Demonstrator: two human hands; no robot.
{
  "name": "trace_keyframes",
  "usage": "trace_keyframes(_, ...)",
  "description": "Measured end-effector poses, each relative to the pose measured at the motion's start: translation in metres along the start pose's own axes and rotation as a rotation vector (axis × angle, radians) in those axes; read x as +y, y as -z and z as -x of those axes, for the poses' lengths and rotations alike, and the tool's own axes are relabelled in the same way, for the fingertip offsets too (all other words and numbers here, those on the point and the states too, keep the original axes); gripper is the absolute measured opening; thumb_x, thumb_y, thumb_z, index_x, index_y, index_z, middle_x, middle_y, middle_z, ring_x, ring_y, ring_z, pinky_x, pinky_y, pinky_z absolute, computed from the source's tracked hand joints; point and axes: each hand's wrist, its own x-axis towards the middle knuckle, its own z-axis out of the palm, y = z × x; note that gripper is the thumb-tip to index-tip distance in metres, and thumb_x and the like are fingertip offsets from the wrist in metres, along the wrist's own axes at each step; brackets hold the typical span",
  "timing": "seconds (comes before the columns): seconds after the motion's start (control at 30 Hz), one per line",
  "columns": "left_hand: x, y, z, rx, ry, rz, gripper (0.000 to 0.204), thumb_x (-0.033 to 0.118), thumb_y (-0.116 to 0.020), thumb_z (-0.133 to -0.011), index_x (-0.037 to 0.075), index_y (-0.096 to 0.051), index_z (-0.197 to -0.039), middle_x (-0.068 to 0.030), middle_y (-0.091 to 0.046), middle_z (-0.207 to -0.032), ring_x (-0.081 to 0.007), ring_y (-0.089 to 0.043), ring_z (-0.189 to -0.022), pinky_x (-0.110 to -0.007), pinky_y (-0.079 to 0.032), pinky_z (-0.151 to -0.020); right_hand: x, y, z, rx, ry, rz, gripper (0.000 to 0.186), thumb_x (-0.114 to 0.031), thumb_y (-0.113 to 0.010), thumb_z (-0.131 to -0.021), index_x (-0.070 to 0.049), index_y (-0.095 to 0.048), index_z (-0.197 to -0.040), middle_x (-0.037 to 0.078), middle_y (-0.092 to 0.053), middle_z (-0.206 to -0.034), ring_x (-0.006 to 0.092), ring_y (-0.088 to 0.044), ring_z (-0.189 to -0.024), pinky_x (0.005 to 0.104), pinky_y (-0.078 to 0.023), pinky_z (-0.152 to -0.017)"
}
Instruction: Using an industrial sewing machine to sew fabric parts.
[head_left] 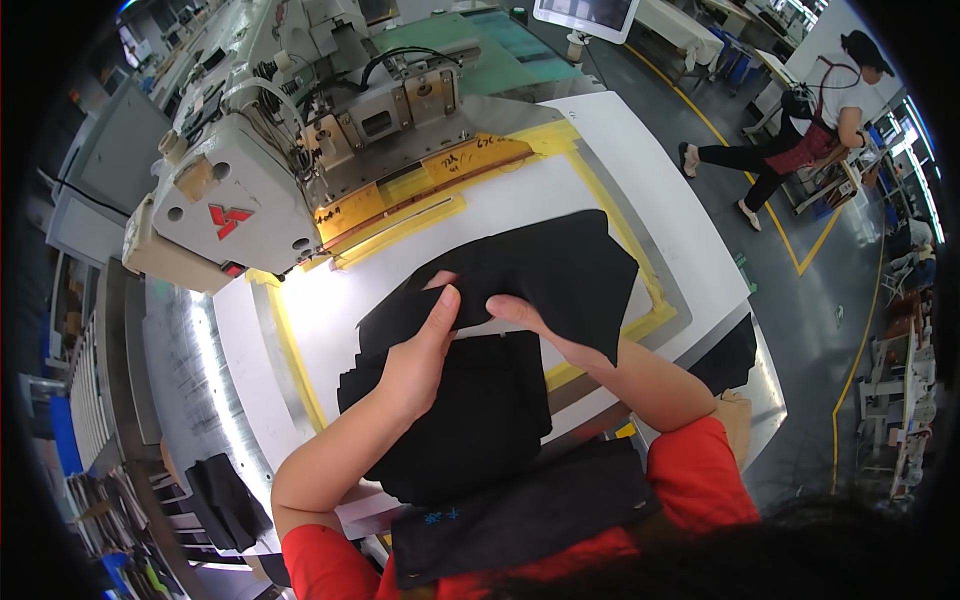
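Grey, glossy concrete floor (800,300) marked with yellow painted lines (850,380). White flat work table (660,180) edged in yellow tape, under bright overhead light. Large off-white industrial sewing machine (260,170) at upper left. Pale rectangular monitor (585,15) at top. Person in red apron (800,140) beside cluttered workstations at right.

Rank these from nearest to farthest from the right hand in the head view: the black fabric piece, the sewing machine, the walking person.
From the right hand:
1. Black fabric piece: held in its grip, on the white table.
2. Sewing machine: up and to the left, at the table's far end.
3. Walking person: far upper right, out on the floor.
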Motion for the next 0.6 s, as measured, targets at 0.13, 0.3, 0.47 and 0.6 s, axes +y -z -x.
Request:
trace_keyframes(0.13, 0.001, 0.006, -0.007, -0.045, -0.055, 0.238, 0.03, 0.032, -0.051, -0.098, 0.011, -0.052, -0.119, -0.003, -0.056, -0.118, -0.0145, -0.053, -0.11, -0.035, -0.039, -0.101, 0.007, -0.009, 0.009, -0.01, -0.383, -0.769, 0.029, -0.003, -0.069, -0.082, -0.004, -0.063, -0.111, 0.01, -0.065, -0.1, 0.0187, -0.064, -0.094, 0.0318, -0.051, -0.083)
trace_keyframes(0.3, -0.001, 0.004, -0.001, -0.052, -0.192, 0.247, 0.028, 0.031, -0.049, -0.099, 0.013, -0.05, -0.12, -0.0022, -0.054, -0.122, -0.0149, -0.051, -0.116, -0.037, -0.038, -0.103, 0.014, -0.01, 0.01, -0.011, -0.633, -0.941, 0.027, -0.002, -0.066, -0.084, 0.002, -0.062, -0.11, 0.011, -0.066, -0.101, 0.0199, -0.064, -0.09, 0.0314, -0.05, -0.088)
trace_keyframes(0.47, -0.006, 0.008, -0.003, -0.056, -0.239, 0.214, 0.03, 0.032, -0.048, -0.099, 0.015, -0.048, -0.124, -0.0017, -0.052, -0.125, -0.014, -0.05, -0.118, -0.036, -0.036, -0.104, 0.014, -0.013, 0.01, -0.004, -0.573, -0.994, 0.027, -0.003, -0.067, -0.084, 0.002, -0.062, -0.11, 0.011, -0.066, -0.102, 0.0194, -0.064, -0.092, 0.0312, -0.05, -0.088)
trace_keyframes(0.6, -0.009, 0.009, -0.002, -0.046, -0.252, 0.157, 0.034, 0.035, -0.049, -0.098, 0.016, -0.046, -0.126, -0.0013, -0.051, -0.126, -0.0133, -0.049, -0.118, -0.033, -0.036, -0.104, 0.013, -0.013, 0.01, -0.002, -0.639, -0.962, 0.028, -0.008, -0.069, -0.085, 0.001, -0.062, -0.111, 0.009, -0.067, -0.099, 0.0163, -0.064, -0.09, 0.0284, -0.049, -0.084)
